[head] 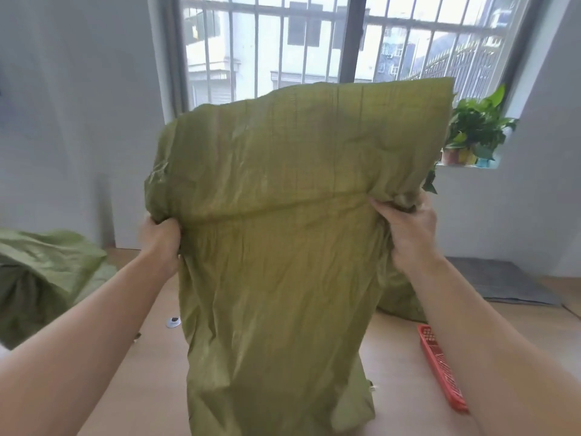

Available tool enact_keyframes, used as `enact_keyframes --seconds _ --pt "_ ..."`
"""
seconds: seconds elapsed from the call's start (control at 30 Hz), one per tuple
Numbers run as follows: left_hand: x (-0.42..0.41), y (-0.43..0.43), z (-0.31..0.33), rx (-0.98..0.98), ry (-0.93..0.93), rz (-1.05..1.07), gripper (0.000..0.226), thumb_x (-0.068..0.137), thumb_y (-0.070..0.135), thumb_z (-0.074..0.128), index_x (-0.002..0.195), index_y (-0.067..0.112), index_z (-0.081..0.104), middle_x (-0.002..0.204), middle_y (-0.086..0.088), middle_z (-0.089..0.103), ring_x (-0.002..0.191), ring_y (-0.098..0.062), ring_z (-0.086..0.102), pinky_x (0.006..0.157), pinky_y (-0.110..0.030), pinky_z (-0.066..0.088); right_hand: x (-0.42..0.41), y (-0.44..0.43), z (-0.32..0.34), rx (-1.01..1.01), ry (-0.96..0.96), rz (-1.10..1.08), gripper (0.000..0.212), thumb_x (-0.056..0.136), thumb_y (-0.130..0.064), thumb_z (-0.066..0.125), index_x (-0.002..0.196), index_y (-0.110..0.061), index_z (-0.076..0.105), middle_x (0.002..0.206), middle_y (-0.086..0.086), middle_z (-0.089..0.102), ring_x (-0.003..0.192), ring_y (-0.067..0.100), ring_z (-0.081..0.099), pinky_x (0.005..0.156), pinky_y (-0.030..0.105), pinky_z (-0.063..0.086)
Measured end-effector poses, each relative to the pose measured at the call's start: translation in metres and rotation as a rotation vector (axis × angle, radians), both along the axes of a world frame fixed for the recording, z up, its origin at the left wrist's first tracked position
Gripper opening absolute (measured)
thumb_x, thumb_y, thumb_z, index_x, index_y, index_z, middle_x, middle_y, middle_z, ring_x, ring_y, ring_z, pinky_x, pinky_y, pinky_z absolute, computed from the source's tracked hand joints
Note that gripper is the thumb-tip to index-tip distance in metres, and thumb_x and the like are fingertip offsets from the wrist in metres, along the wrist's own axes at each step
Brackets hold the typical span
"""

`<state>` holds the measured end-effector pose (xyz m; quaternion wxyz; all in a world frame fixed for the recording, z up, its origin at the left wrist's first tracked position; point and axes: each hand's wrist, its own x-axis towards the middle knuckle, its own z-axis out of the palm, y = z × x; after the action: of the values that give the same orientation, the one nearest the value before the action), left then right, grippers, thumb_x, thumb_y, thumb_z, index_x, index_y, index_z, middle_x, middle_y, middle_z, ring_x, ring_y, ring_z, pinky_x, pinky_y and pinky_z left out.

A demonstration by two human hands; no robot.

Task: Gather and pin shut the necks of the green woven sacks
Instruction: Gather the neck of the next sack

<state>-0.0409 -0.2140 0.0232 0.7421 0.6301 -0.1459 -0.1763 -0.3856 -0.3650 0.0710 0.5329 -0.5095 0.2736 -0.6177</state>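
A large green woven sack (pixel 283 247) stands upright in front of me on the wooden floor, its flat top part rising in front of the window. My left hand (pixel 162 239) grips the sack's left edge in a fist. My right hand (pixel 405 228) clutches bunched fabric at the sack's right edge, at about the same height. A crease runs across the sack between the two hands. A second green sack (pixel 44 278) lies crumpled at the left. Part of another green sack (pixel 399 297) shows behind my right forearm.
A red plastic basket (pixel 440 366) lies on the floor at the right. A small white round object (pixel 173 321) sits left of the sack. A grey mat (pixel 503 281) lies at the back right. A potted plant (pixel 471 133) stands on the sill of the barred window (pixel 314 42).
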Motion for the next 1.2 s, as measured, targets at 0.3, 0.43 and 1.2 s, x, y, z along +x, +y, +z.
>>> enact_keyframes --seconds 0.3,0.43,1.2 --pt "0.001 0.021 0.004 -0.034 -0.029 -0.431 0.052 0.089 0.03 0.077 0.134 0.007 0.062 0.123 -0.006 0.075 0.115 -0.022 0.071 0.104 -0.043 0.053 -0.014 -0.013 0.007 0.219 0.152 0.256 0.033 0.09 -0.02 0.078 0.121 -0.01 0.071 0.113 0.004 0.079 0.104 0.021 0.076 0.093 0.04 0.058" --pt "0.006 0.008 0.019 -0.207 0.053 -0.369 0.043 0.105 0.025 0.058 0.145 0.009 0.056 0.137 -0.005 0.068 0.123 -0.021 0.066 0.113 -0.045 0.047 -0.001 -0.012 0.025 0.16 0.106 0.198 0.02 0.096 -0.017 0.072 0.116 -0.017 0.07 0.111 0.003 0.078 0.104 0.022 0.075 0.095 0.042 0.057" --pt "-0.031 -0.036 0.046 -0.213 0.216 -0.284 0.033 0.108 0.018 0.043 0.134 0.004 0.06 0.123 -0.013 0.071 0.109 -0.025 0.07 0.093 -0.04 0.058 0.012 -0.013 0.021 -0.007 0.19 -0.021 0.019 0.108 -0.024 0.055 0.127 -0.026 0.059 0.104 -0.018 0.068 0.094 -0.003 0.063 0.071 0.016 0.048"
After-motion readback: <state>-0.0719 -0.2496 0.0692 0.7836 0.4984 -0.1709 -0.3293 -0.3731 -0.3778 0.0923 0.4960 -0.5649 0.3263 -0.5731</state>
